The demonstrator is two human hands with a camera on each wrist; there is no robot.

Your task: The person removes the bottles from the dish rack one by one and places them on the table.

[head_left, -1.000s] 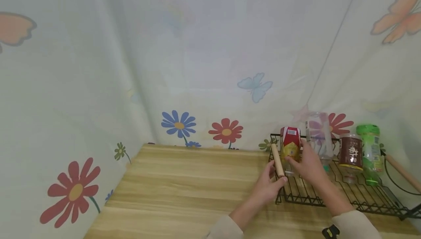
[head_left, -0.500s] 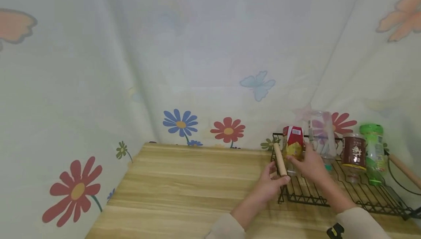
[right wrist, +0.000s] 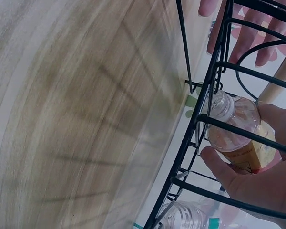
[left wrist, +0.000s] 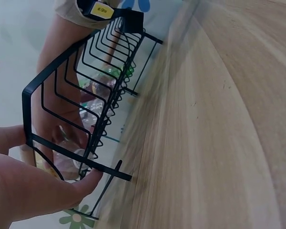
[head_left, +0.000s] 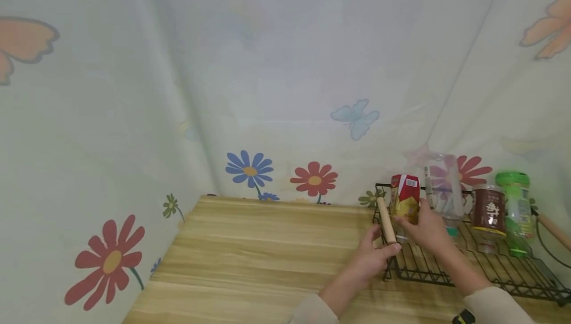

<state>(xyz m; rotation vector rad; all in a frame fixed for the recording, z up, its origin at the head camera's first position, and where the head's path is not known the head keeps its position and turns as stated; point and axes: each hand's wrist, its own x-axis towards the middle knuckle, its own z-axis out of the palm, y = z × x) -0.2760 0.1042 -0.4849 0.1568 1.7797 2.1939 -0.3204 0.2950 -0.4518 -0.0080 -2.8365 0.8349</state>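
At the rack's left end my right hand (head_left: 428, 230) holds an upside-down clear bottle with a red and yellow label (head_left: 405, 197). In the right wrist view the thumb and fingers flank the bottle (right wrist: 238, 124), its neck down against the wires. My left hand (head_left: 368, 259) grips the left end of the black wire rack (head_left: 424, 275), below its wooden handle (head_left: 386, 220). From the left wrist, thumb and fingers lie either side of the end frame (left wrist: 62, 150). Part of the left fingers is hidden behind the handle.
Further right on the rack stand a clear bottle (head_left: 443, 185), a brown-labelled bottle (head_left: 488, 210) and a green bottle (head_left: 515, 212), all neck down. Another wooden handle (head_left: 553, 232) is at the right end. Wood-grain tabletop (head_left: 267, 249) extends left; a flower-printed curtain (head_left: 267, 91) hangs behind.
The whole view has shifted slightly, so rack and hands appear further right. Both hands keep their holds; the red and yellow bottle seems turned a little, its barcode now further right.
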